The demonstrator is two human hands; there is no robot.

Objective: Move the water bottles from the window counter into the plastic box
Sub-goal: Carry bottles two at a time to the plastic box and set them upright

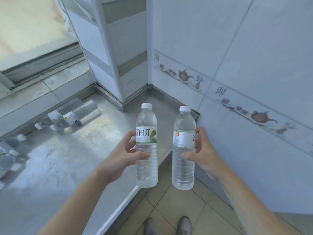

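Bottles upright, one in left hand (124,156), one (183,148) in right hand (204,155)

Both forearms are bare, with no sleeves, watch or rings showing. On the feet, a pair of plain grey shoes (184,225), rounded at the toes.

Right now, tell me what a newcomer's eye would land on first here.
Two upright water bottles held up in the middle of the view: the left bottle gripped by the left hand, the right bottle by the right hand. Next, the bottles lying on their sides on the metal counter at left, below the window.
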